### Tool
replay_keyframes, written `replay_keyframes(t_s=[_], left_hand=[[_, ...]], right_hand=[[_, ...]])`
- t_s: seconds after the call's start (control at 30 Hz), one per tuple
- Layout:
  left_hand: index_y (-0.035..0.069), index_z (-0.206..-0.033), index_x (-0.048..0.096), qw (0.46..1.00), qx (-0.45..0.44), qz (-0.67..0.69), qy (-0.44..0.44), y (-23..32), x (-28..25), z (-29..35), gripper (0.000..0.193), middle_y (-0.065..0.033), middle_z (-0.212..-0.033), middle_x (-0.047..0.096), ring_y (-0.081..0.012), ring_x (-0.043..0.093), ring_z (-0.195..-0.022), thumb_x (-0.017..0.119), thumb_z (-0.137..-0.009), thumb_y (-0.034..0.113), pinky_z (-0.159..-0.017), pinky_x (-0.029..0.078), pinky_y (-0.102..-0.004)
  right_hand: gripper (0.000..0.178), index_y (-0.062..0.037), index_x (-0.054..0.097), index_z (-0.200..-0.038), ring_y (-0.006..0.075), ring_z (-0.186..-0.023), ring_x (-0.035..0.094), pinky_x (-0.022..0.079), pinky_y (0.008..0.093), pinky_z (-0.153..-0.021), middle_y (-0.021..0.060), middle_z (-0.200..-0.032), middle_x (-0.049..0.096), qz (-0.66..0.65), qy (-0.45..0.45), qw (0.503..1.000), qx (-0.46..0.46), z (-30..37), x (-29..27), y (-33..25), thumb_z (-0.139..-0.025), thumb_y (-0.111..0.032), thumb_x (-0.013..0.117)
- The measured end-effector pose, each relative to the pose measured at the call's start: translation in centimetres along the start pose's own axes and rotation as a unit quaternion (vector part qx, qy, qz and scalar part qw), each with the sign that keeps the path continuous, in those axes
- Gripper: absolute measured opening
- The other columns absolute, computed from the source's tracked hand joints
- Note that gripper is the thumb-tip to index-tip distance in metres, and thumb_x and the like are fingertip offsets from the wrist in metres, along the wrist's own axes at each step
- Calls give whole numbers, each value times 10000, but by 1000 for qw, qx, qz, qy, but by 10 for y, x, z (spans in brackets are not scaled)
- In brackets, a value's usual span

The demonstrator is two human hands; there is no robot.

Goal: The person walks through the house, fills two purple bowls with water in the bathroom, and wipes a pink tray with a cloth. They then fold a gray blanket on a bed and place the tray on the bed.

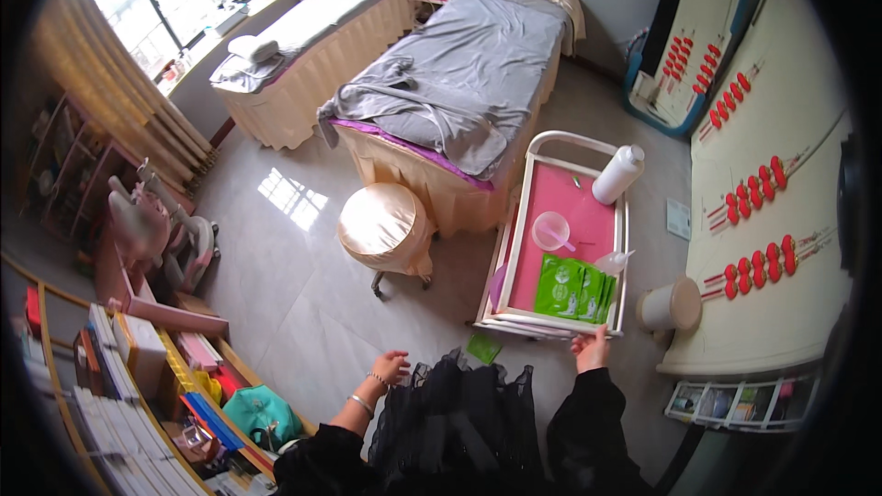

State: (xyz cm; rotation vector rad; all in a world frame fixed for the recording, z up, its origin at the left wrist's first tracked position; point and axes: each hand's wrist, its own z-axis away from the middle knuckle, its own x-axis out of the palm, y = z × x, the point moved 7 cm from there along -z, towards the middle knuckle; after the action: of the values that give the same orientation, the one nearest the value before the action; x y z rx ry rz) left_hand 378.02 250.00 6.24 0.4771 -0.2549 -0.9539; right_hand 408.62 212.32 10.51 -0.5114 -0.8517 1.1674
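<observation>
My right hand (591,350) is at the near right corner of a white-framed trolley (551,323), fingers bent at its rail. To the left, my left hand (390,367) hangs in the air with loosely bent fingers and nothing in it. Several green sachets (559,287) lie overlapping on the trolley's pink top. Beside them are a small clear squeeze bottle (612,263) and a clear bowl (550,231) with a pinkish spatula (569,245). A tall white bottle (618,174) stands at the far right corner. Another green packet (483,347) lies on the floor.
A round satin-covered stool (384,225) stands left of the trolley, before a bed with a grey cover (450,73). A cream bin (671,304) is to the right. Shelves with books (119,432) and a teal bag (262,415) line the lower left. A blue-framed mirror (634,83) leans at the back.
</observation>
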Motion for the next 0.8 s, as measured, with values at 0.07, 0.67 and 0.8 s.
replay_keyframes(t_s=[0.07,0.67,0.8], left_hand=[[120,-1130,502,999,-2,-32,-20,31,-1,-15,285,-71,-955,601,-191,600,-793,446,-855,167,-625,472,-306],[178,-1307,266,967,13,-223,-121,241,176,-229,532,-91,-860,585,-194,590,-663,532,-846,199,-512,474,-318],[204,-1334,210,957,-3,-251,-143,249,215,-322,587,-74,-913,556,-196,565,-695,534,-845,191,-533,446,-328]], right_hand=[[525,-93,491,-974,168,-587,523,394,278,-434,56,-788,541,12,40,999,-13,3,-7,-11,-828,-591,408],[208,20,495,-1011,313,-805,593,486,402,-731,206,-897,596,-176,31,966,189,-14,86,244,-858,-118,472],[255,5,469,-1086,338,-833,589,500,422,-740,180,-869,583,-543,27,821,176,-46,127,239,-873,-123,417]])
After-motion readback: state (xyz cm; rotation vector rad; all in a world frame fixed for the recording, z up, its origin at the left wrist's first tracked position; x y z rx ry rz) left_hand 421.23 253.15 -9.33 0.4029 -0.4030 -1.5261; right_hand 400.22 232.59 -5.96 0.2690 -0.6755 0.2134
